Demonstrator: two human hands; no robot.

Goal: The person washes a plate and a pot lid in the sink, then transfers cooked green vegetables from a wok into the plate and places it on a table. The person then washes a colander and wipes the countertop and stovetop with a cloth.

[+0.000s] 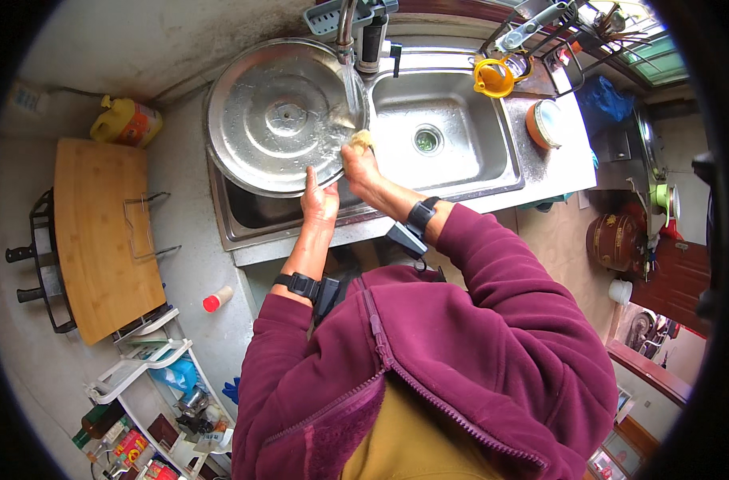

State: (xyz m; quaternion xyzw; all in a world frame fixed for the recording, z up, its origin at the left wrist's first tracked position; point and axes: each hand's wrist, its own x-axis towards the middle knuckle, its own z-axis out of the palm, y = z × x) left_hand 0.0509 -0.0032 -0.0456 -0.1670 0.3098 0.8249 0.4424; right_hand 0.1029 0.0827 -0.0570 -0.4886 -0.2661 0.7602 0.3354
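A large round metal lid (250,108) lies tilted over the left basin of a stainless steel sink (514,162). Water runs onto it from the faucet (345,42). My left hand (320,201) grips the lid's near rim, thumb on top and fingers underneath. In my right hand (359,168) is a yellowish sponge or cloth (361,141), pressed at the lid's right edge. The right basin, with green scraps in its drain (426,140), lies beside the lid.
A yellow funnel (493,78) hangs at the rack on the back right, above a lidded orange-and-white container (543,124). Left of the sink stand a yellow jug (126,122) and a wooden cutting board (106,240). A red-capped shaker (218,299) lies on the counter.
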